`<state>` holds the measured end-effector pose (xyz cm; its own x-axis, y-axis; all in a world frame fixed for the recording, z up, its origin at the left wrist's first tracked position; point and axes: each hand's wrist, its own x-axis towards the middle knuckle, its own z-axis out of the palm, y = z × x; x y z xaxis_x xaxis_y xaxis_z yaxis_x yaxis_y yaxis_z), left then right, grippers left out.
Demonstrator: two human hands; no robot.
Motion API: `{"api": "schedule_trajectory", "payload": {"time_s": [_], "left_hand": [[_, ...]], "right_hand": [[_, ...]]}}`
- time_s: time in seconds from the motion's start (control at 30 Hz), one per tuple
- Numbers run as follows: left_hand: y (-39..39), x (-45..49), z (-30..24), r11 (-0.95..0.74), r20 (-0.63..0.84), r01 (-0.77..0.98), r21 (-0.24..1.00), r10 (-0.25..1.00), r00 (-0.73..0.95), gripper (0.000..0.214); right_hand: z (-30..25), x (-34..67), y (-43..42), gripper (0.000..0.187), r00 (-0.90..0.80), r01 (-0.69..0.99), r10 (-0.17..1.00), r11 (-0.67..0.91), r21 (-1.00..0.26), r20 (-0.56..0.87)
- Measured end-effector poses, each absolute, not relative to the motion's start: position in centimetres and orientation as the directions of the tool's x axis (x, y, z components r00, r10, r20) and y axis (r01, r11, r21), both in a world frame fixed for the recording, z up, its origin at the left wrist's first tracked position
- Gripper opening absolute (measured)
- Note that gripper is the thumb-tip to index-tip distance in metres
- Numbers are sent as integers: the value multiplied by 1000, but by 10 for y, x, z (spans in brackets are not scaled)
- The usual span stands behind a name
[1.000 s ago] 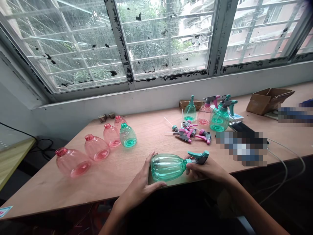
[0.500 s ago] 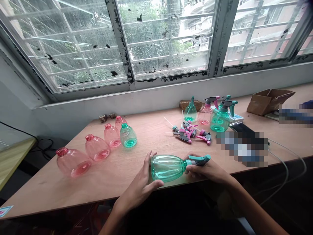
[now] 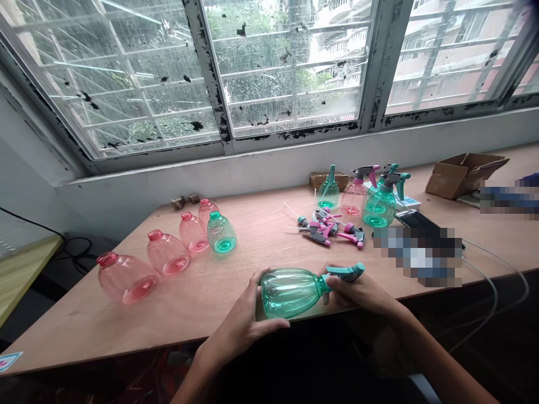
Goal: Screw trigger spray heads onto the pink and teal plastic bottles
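The green spray bottle (image 3: 290, 293) lies on its side between my hands, at the tabletop's (image 3: 219, 306) near edge. Judged light, thin-walled and slightly springy; its smooth body may slip, so the neck appears the surest hold. My left hand (image 3: 246, 311), from lower left, cups the base, thumb extended; my right hand (image 3: 356, 289), from lower right, pinches the neck beside the trigger head (image 3: 346, 272).

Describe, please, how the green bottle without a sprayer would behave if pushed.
The green bottle is probably light: no liquid shows through its clear wall. Pushed high, it may tip, standing unheld on the table. Its rounded body could then roll.
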<state>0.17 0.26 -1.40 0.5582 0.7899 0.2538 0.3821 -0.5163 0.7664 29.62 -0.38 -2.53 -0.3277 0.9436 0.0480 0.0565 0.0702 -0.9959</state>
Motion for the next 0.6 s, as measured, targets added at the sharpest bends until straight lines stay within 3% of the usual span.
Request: {"api": "schedule_trajectory", "payload": {"time_s": [0.3,0.6], "left_hand": [[8,1,-26,-699,454,369,613,693,560,82],[2,12,-32,-770,547,382,511,634,547,84]], "right_hand": [[-31,296,1,53,-312,-60,947,-94,-994,-71],[-26,294,8,57,-241,-51,952,-209,-977,-191]]}}
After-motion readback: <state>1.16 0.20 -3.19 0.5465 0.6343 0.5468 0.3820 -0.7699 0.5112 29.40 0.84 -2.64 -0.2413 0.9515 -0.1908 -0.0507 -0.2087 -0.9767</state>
